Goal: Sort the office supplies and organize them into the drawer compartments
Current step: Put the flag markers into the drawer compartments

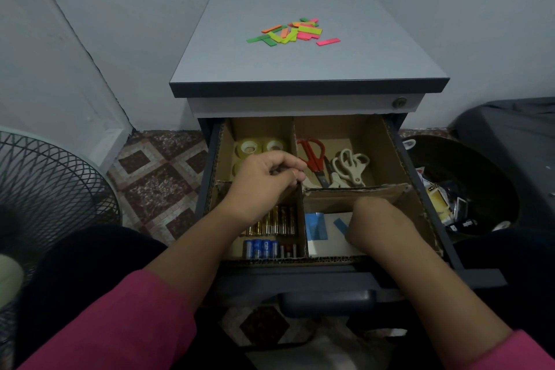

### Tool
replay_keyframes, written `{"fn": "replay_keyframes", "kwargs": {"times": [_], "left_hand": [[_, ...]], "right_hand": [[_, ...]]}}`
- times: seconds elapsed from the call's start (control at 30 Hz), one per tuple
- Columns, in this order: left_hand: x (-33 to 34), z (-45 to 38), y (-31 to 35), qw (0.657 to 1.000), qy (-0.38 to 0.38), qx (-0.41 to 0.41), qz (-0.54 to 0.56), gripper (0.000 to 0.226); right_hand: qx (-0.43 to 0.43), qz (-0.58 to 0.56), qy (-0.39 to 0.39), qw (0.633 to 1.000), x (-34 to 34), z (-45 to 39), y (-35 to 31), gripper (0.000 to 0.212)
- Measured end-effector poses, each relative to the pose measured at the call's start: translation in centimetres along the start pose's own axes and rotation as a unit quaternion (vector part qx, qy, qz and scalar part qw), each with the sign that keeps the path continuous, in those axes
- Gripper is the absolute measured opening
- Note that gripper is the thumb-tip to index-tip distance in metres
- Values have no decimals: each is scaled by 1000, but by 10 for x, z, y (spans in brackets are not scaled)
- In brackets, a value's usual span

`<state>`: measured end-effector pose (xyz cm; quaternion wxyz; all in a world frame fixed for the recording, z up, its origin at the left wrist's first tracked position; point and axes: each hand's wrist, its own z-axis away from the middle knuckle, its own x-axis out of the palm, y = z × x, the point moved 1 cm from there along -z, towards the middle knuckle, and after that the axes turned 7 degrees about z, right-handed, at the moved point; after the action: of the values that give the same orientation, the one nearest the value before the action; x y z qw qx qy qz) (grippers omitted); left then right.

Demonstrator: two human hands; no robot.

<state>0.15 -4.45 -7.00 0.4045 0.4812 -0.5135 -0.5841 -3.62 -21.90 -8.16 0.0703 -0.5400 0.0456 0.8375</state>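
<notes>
The open drawer holds a cardboard organiser (390,144) with several compartments. Tape rolls (249,147) lie back left. Red scissors (312,153) and beige scissors (350,165) lie back right. Gold batteries (279,224) and blue batteries (261,248) fill the front left. My left hand (267,177) curls over the cardboard divider (354,191) where the walls cross. My right hand (378,225) is knuckles-up in the front right compartment, on white paper with blue pieces (324,234); its fingers are hidden. Neon sticky flags (291,31) lie scattered on the cabinet top (300,66).
A wire fan guard (45,189) stands at the left on the tiled floor. A dark bin (459,183) with assorted rubbish sits to the right of the drawer. The drawer's dark handle (327,300) is near my lap.
</notes>
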Motion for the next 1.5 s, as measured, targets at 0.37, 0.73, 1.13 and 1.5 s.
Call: {"fn": "replay_keyframes", "kwargs": {"times": [0.37, 0.73, 1.13, 1.5], "left_hand": [[-1, 1, 1, 1000, 4, 3, 14, 19], [-1, 0, -1, 1000, 7, 4, 15, 18], [-1, -1, -2, 1000, 4, 3, 15, 17], [0, -1, -2, 1000, 4, 4, 22, 18]], "right_hand": [[30, -106, -66, 992, -8, -1, 6, 12], [-23, -299, -119, 946, 1, -7, -25, 18], [-74, -107, -14, 991, 2, -9, -22, 21], [-154, 5, 80, 985, 7, -1, -25, 33]]}}
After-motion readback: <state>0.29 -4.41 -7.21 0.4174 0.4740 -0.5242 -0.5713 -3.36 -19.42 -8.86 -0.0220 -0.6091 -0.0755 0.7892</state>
